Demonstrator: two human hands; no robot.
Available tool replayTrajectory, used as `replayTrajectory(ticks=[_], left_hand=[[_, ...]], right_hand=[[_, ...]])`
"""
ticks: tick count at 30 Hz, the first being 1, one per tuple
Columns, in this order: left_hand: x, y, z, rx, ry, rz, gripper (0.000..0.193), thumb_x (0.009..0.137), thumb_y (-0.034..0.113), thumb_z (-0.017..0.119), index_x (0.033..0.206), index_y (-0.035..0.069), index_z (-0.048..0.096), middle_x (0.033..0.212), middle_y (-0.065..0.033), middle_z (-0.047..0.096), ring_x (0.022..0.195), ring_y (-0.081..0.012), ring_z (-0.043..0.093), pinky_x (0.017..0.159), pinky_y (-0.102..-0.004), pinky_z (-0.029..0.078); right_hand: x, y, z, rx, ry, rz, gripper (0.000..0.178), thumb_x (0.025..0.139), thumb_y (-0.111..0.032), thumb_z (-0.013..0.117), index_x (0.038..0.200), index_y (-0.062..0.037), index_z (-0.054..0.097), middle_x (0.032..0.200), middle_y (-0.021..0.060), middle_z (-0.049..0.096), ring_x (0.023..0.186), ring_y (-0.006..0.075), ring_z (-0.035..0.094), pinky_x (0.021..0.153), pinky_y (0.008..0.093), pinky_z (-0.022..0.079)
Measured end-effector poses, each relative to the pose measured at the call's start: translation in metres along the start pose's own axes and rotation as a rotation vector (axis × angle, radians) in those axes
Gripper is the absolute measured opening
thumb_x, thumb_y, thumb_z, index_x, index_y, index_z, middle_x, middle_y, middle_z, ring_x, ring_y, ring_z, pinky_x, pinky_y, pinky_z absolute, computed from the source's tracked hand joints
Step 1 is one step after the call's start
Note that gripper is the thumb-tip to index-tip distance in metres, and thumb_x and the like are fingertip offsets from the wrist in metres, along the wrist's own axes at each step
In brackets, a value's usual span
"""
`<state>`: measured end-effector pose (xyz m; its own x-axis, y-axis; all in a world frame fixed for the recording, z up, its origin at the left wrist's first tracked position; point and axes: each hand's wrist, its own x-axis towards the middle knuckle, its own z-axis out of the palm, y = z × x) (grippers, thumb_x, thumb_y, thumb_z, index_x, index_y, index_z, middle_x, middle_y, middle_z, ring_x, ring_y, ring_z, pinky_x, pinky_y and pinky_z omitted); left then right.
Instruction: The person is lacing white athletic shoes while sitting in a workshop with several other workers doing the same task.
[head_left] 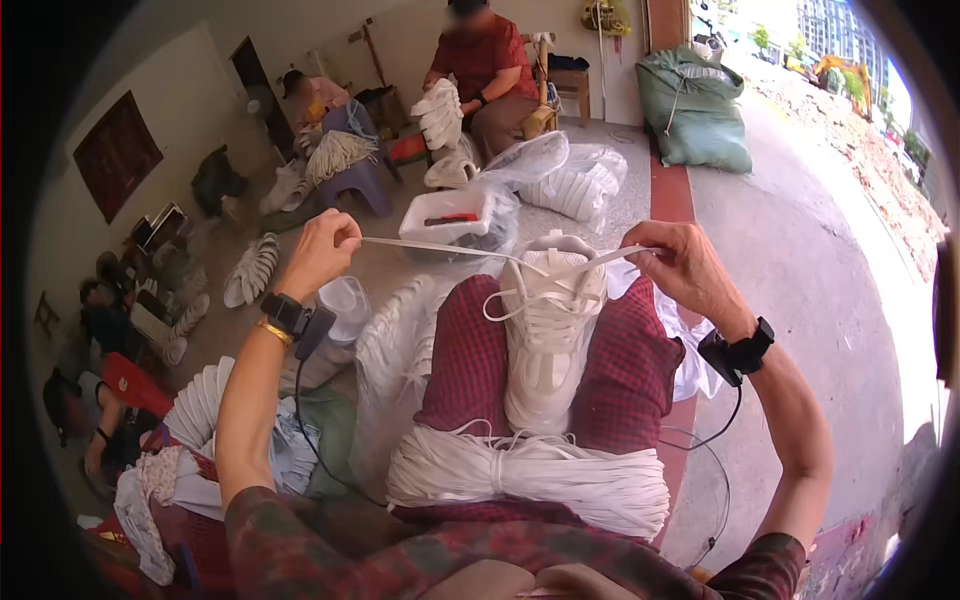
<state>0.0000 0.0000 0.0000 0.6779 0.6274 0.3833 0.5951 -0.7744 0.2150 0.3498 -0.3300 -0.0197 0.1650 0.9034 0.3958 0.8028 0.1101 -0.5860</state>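
Observation:
A white sneaker (548,345) rests between my knees, toe toward me, with its lace threaded through the eyelets. My left hand (322,250) is closed in a pinch on one end of the white shoelace (440,246), pulled taut out to the left. The other end, stretched to the right, is pinched in my right hand (675,262). A loose loop of lace hangs beside the shoe's left side. Across my lap lies a tied bundle of white shoelaces (530,482), just below the shoe's toe.
A white bin (447,215) holding a red-handled item stands ahead. Plastic-wrapped stacks of shoes (575,183) lie on the floor, others (395,330) beside my left knee. A green sack (697,110) stands far right. Several people sit working; one in red (490,65) holds shoes.

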Motion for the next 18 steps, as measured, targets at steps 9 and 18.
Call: replayTrajectory(ticks=[9,18], left_hand=[[-0.009,0.019,0.014,-0.562,0.750,0.043,0.006,0.092,0.006,0.064,0.094,0.001,0.062,0.085,-0.0088,0.066,0.077,-0.0187,0.067,0.060,-0.0322,0.050],[-0.052,-0.003,0.084,-0.316,0.376,-0.038,0.037,0.084,-0.004,0.064,0.120,0.005,0.060,0.107,-0.0100,0.069,0.106,-0.0190,0.067,0.070,-0.0293,0.057]], right_hand=[[-0.027,-0.010,-0.001,-0.324,0.126,-0.265,0.009,0.091,-0.007,0.066,0.096,-0.0005,0.069,0.082,0.0146,0.066,0.069,0.0324,0.065,0.062,0.0402,0.052],[-0.019,0.004,-0.001,-0.500,0.216,-0.302,0.009,0.092,-0.005,0.063,0.101,-0.0028,0.067,0.084,0.0132,0.063,0.070,0.0339,0.064,0.063,0.0407,0.052]])
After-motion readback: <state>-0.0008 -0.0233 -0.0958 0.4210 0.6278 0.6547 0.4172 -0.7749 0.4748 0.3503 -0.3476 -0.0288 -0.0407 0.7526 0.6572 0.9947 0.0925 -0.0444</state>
